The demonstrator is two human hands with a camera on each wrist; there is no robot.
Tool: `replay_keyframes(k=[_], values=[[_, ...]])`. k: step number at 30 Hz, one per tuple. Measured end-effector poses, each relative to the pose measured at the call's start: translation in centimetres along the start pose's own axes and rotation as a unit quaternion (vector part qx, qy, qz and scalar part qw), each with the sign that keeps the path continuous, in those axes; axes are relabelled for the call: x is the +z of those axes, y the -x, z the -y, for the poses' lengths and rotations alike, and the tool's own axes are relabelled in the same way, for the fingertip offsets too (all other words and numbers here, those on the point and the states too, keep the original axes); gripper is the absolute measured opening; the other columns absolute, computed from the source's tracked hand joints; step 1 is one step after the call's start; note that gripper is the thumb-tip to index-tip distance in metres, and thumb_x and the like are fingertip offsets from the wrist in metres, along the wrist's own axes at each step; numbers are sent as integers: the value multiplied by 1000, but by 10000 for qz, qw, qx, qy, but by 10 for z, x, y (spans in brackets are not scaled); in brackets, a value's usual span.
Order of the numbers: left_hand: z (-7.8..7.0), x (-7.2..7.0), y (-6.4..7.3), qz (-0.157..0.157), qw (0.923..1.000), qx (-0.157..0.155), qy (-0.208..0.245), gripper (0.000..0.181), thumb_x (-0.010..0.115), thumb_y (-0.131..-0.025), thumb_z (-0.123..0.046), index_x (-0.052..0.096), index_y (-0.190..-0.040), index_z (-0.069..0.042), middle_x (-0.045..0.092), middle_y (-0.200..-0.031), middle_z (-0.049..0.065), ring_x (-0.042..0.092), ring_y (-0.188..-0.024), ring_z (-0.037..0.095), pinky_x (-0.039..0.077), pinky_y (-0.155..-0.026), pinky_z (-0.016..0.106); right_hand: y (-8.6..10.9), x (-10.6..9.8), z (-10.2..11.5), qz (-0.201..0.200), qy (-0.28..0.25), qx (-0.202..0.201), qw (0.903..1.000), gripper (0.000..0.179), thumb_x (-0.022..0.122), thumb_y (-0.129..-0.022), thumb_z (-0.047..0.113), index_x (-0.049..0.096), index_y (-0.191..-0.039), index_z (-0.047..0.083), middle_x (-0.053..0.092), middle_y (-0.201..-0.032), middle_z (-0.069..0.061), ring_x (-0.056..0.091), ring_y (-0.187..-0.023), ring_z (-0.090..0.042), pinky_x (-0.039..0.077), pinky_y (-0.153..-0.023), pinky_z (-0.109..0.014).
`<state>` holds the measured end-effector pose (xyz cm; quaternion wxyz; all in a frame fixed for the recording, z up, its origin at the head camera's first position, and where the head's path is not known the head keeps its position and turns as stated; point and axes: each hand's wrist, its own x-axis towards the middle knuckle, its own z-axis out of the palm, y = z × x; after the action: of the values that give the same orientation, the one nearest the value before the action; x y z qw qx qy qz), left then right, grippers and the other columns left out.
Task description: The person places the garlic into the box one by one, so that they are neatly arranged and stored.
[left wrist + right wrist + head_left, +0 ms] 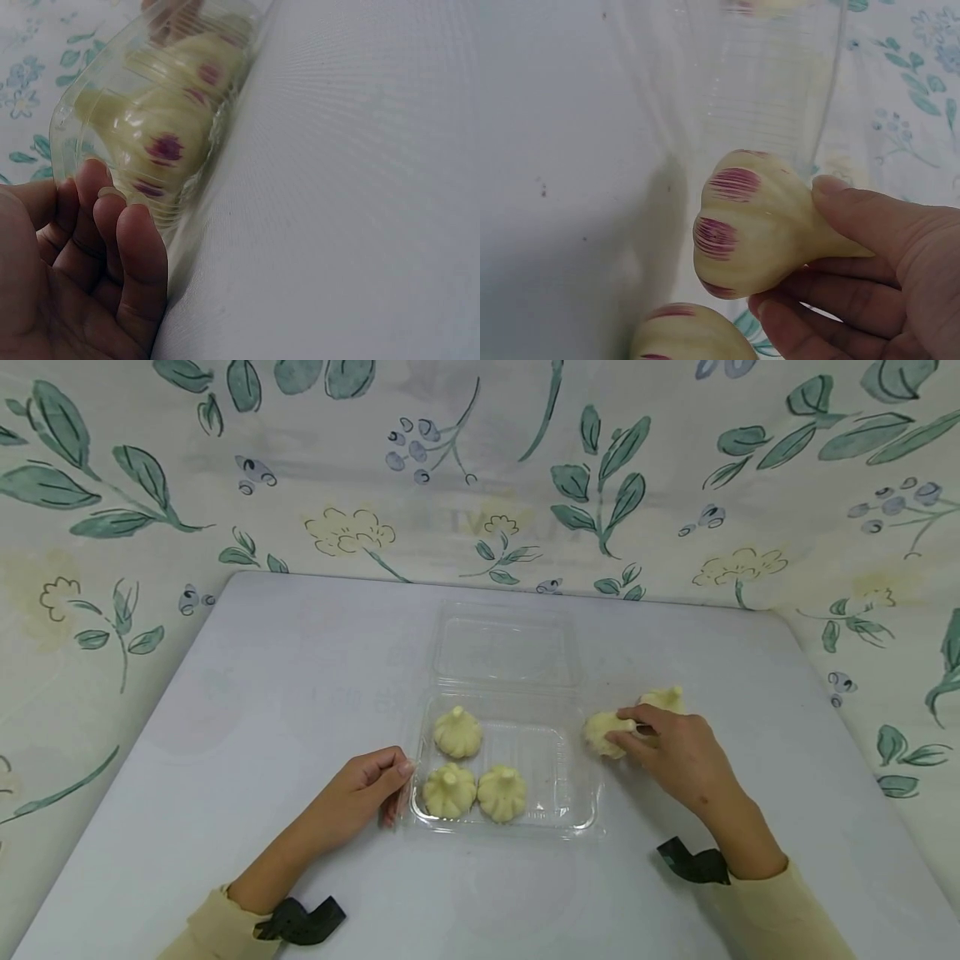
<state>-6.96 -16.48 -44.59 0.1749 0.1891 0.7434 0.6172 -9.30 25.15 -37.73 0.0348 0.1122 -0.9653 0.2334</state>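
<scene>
My right hand (686, 760) pinches a garlic bulb (604, 734) by its neck, just beyond the right side of the clear plastic container (555, 777). In the right wrist view, purple streaks mark the held bulb (742, 225), which is off the table. A second loose bulb (663, 698) sits behind that hand and is partly hidden by it. Three garlic bulbs (457, 732) stand inside the container, at its left and front. My left hand (367, 789) holds the container's left rim between thumb and fingers; the left wrist view shows the fingertips (139, 225) against the plastic.
The container's hinged lid (506, 647) lies folded back, flat on the white table (315, 652). A leaf-and-flower patterned cloth (480, 468) rises behind the table's far edge and along both sides. Black straps (300, 922) hang at both wrists.
</scene>
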Motion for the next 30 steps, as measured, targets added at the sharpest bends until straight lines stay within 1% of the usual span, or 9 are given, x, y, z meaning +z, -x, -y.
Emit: replay_keyframes(k=[3, 8, 15, 19, 25, 30], values=[[1, 0, 0, 10, 10000, 1, 29, 31, 48, -114, -20, 55, -88, -7, 57, -68, 6, 56, -58, 18, 56, -53, 35, 0, -4, 0, -81, 54, -25, 9999, 34, 83, -94, 26, 76, -119, 5, 75, -113, -19, 75, -95, -33, 61, -72, -46], [2, 0, 0, 14, 10000, 13, 54, 30, 48, -114, -20, 55, -87, -6, 56, -68, 5, 56, -58, 18, 56, -53, 34, 1, -11, 1, -221, 57, -123, 9997, 32, 82, -94, 24, 76, -118, 4, 76, -110, -18, 76, -94, -35, 60, -76, -53], [3, 1, 0, 43, 9999, 37, 101, 31, 48, -114, -19, 55, -87, -6, 56, -68, 6, 56, -58, 17, 55, -52, 34, 1, -18, 3, -439, 232, -223, 9985, 31, 82, -94, 25, 76, -118, 5, 77, -105, -18, 75, -90, -37, 60, -71, -53], [3, 0, 0, 44, 9999, 17, 105, 31, 48, -114, -20, 55, -87, -6, 57, -68, 6, 56, -58, 17, 56, -53, 34, 2, -22, 6, -564, 204, -319, 9977, 31, 83, -93, 23, 76, -118, 5, 77, -104, -19, 75, -90, -39, 61, -70, -54], [3, 0, 0, 39, 10000, 43, 63, 31, 47, -114, -20, 55, -88, -6, 57, -68, 6, 56, -58, 18, 56, -52, 34, 0, -25, 17, -660, 107, -484, 9966, 31, 84, -92, 22, 77, -118, 6, 77, -108, -16, 75, -90, -37, 61, -71, -52], [2, 1, 0, 34, 10000, 50, 67, 30, 47, -114, -19, 55, -88, -6, 57, -68, 6, 56, -58, 17, 55, -52, 34, -1, -25, 28, -575, -19, -555, 9968, 33, 84, -92, 23, 77, -119, 7, 77, -112, -15, 75, -90, -33, 61, -74, -52]])
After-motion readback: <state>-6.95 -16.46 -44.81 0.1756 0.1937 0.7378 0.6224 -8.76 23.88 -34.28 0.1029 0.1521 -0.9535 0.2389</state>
